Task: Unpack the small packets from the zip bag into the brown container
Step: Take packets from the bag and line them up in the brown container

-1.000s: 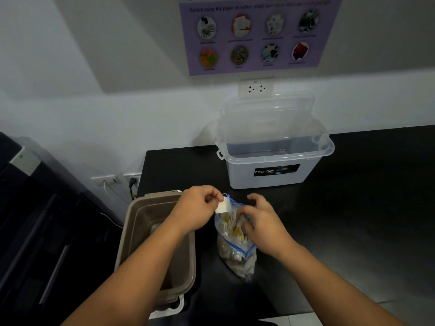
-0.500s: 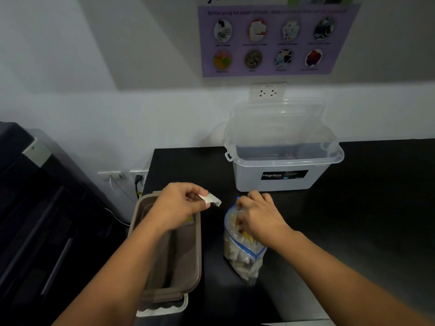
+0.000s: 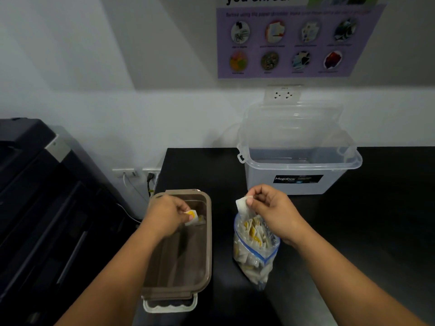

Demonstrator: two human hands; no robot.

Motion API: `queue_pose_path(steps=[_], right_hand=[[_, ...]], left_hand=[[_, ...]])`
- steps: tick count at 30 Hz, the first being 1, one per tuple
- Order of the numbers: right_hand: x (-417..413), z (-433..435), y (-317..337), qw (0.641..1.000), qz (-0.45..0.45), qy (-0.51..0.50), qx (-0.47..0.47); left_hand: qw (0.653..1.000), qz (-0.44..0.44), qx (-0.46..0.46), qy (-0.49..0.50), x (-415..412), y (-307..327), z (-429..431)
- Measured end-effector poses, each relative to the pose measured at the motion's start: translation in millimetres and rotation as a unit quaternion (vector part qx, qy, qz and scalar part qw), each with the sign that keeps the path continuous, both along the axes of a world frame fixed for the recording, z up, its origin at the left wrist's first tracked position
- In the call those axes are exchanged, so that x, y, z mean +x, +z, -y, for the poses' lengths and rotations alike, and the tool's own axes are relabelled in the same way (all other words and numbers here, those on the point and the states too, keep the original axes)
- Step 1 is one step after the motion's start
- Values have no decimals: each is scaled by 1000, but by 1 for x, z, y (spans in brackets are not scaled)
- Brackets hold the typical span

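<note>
Barely started: your left hand (image 3: 164, 217) pinches a packet (image 3: 191, 214) over the brown container (image 3: 209, 243), lower centre, your right hand (image 3: 275, 212) a second packet (image 3: 241, 204) above the mostly full zip bag (image 3: 254, 252).

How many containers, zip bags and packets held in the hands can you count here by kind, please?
Containers: 2, brown container and clear storage box
Zip bags: 1, zip bag
Held packets: 2, yellow-marked packet in left hand; white packet in right hand
Total: 5
</note>
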State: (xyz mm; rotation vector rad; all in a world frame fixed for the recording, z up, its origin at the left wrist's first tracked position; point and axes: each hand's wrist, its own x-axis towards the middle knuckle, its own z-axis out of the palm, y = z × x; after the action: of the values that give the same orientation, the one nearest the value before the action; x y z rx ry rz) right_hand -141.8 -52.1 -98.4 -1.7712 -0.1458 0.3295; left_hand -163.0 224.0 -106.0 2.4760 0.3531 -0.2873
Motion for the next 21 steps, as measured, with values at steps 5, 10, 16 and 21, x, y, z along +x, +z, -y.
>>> queue_pose_path(steps=[5,10,16,21], right_hand=[[-7,-16,-5,983,-97,-4,158],[-6,-24,-9,965,-141,-14,222],[-4,-26,-11,953,-192,-47,228],[-4,-28,-10,925,-257,-37,278]], left_hand=[[995,-66,69,-21,15,-33,8],[983,-123,130,-38,33,-49,19],[967,-46,243,-66,31,-64,21],[963,-33,262,-51,27,-64,24]])
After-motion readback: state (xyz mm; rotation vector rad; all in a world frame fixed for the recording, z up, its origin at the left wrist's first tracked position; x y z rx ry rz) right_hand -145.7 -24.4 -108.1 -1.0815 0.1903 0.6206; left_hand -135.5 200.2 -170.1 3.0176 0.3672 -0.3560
